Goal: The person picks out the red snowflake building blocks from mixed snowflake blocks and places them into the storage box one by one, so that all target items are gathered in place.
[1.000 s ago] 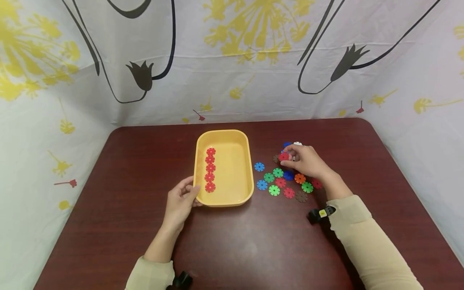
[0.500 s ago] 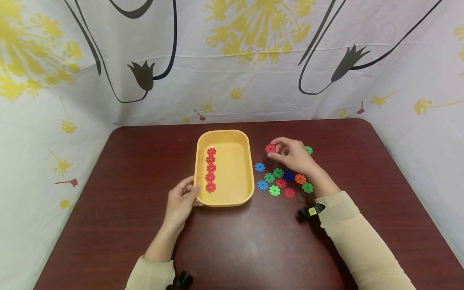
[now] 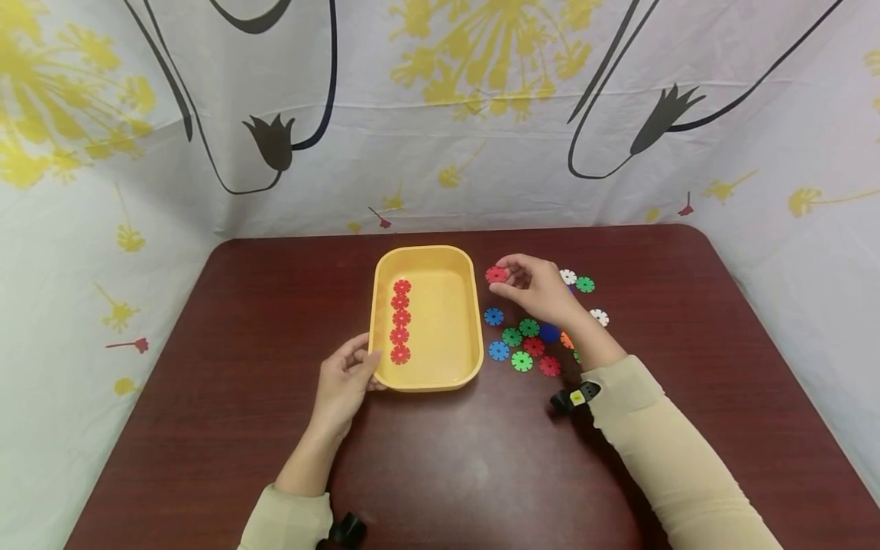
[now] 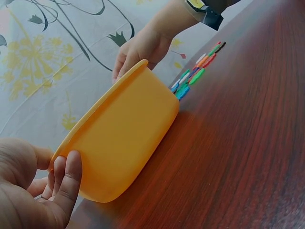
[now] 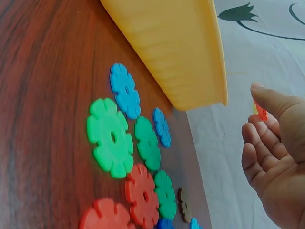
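Note:
In the head view my right hand pinches a red flower-shaped disc between thumb and fingers, just right of the yellow tray's upper right corner. My left hand grips the yellow tray at its lower left side, thumb over the rim; the left wrist view shows its fingers against the outer wall. Inside the tray, along its left side, a column of several red discs lies end to end. The right wrist view shows only a sliver of the held disc behind the thumb.
Loose discs of mixed colours lie right of the tray, among them a blue disc, a light green disc, a red disc and a white disc. The right forearm covers part of this group. A patterned cloth hangs behind the dark red table.
My right hand has moved left and away from me with the red disc, from over the loose discs toward the tray. The left hand and tray have stayed in place.

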Available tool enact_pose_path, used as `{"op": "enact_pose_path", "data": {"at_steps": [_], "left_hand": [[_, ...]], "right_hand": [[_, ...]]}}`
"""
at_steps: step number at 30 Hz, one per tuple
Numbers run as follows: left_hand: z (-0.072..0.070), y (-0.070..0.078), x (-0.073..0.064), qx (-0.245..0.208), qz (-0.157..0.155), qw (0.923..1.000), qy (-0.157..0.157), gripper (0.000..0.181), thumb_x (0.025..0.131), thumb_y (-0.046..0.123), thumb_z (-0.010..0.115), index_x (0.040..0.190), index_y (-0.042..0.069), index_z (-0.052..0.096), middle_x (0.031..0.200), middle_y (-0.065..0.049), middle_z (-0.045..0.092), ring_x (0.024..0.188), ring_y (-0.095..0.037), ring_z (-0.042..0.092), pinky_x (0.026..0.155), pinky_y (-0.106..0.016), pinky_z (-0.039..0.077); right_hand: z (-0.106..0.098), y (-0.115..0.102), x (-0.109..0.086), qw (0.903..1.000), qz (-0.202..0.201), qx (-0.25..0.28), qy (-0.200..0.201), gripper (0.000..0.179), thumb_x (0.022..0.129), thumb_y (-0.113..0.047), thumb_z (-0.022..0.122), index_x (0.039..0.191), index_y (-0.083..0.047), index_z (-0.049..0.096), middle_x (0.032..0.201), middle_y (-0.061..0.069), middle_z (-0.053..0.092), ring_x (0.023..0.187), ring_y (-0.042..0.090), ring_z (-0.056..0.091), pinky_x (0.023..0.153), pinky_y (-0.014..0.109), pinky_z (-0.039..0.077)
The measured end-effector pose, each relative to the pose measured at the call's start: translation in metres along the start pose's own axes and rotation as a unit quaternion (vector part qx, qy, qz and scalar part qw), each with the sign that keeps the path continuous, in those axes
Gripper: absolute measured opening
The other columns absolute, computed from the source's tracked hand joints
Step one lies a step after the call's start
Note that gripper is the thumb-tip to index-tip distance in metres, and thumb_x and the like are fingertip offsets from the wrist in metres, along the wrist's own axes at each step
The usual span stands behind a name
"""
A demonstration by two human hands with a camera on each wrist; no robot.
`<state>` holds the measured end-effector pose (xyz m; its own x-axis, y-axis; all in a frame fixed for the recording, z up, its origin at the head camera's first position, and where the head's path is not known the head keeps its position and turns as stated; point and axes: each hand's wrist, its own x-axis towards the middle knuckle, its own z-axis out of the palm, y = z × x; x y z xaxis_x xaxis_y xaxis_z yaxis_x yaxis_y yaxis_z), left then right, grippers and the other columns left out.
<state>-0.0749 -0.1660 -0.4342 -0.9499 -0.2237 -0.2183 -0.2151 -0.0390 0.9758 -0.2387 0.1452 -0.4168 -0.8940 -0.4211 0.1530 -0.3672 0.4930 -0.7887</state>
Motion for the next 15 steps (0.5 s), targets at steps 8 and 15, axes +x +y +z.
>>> {"op": "enact_pose_path", "data": {"at_steps": [8, 15], "left_hand": [[0.000, 0.001, -0.002, 0.000, -0.002, 1.0000, -0.002, 0.039, 0.098, 0.004, 0.065, 0.137, 0.001, 0.058, 0.095, -0.017, 0.058, 0.063, -0.015, 0.065, 0.057, -0.024, 0.060], [0.000, 0.000, -0.004, -0.005, -0.002, 1.0000, -0.007, 0.039, 0.098, 0.004, 0.065, 0.136, 0.001, 0.058, 0.094, -0.016, 0.058, 0.062, -0.013, 0.064, 0.058, -0.026, 0.061]], "right_hand": [[0.008, -0.009, 0.006, 0.9998, -0.018, 0.008, 0.000, 0.036, 0.091, -0.022, 0.079, 0.118, -0.003, 0.067, 0.094, 0.008, 0.068, 0.082, 0.021, 0.063, 0.070, 0.030, 0.057], [0.017, -0.015, 0.013, 0.9994, -0.030, 0.020, -0.002, 0.033, 0.091, -0.019, 0.079, 0.117, -0.002, 0.067, 0.097, 0.009, 0.069, 0.085, 0.021, 0.064, 0.074, 0.034, 0.058]]}}
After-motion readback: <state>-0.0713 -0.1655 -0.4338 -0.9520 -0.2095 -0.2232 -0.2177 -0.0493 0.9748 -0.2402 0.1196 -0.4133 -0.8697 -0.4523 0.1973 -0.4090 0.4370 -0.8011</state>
